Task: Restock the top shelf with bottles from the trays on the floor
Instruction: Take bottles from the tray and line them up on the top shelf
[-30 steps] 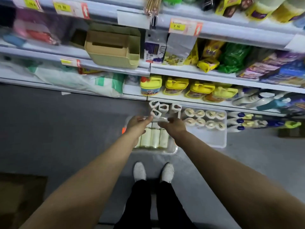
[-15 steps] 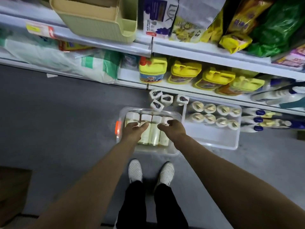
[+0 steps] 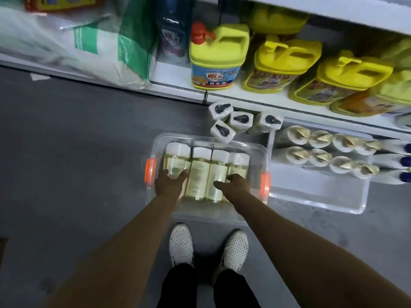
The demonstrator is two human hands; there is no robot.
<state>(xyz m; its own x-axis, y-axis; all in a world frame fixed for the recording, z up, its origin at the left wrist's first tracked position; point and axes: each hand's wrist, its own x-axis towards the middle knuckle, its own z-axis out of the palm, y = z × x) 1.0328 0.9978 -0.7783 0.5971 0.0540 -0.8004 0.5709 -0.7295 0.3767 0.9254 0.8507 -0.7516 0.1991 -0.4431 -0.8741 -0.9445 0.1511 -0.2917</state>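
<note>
Four pale bottles (image 3: 206, 172) are lying side by side, white caps toward the shelf, in a clear tray (image 3: 253, 150) with orange clips (image 3: 149, 172), sitting on the floor just ahead of two white shoes (image 3: 181, 244).

Left hand (image 3: 169, 184): reaching into the tray, fingers curling over the lower end of the leftmost bottle (image 3: 175, 162); whether it is gripping or only touching, I cannot tell. Right hand (image 3: 235, 185): fingers bending over the rightmost bottle (image 3: 238, 165), thumb lying across the one beside it; grip likewise unclear.

Against half a second ago: both hands are sitting a little lower along the bottles and slightly wider apart, over the outer two bottles rather than near the caps. The camera is sinking closer, so the tray is filling more of the view and the upper shelves are dropping out of sight. The bottles are lying where they were.

Surroundings: a second clear tray (image 3: 322, 196) is touching the first on the right, holding two rows of white bottles with gold tops (image 3: 320, 138). Four wrapped white bottles with black caps (image 3: 241, 121) are standing on the floor between tray and shelf. Dark-capped white bottles (image 3: 393, 161) are lying further right. Grey floor (image 3: 77, 141), worn and mottled. Bottom shelf (image 3: 222, 94), white: yellow jugs (image 3: 287, 63), one with a red pump, and a green-and-white sack (image 3: 100, 41) to the left.
</note>
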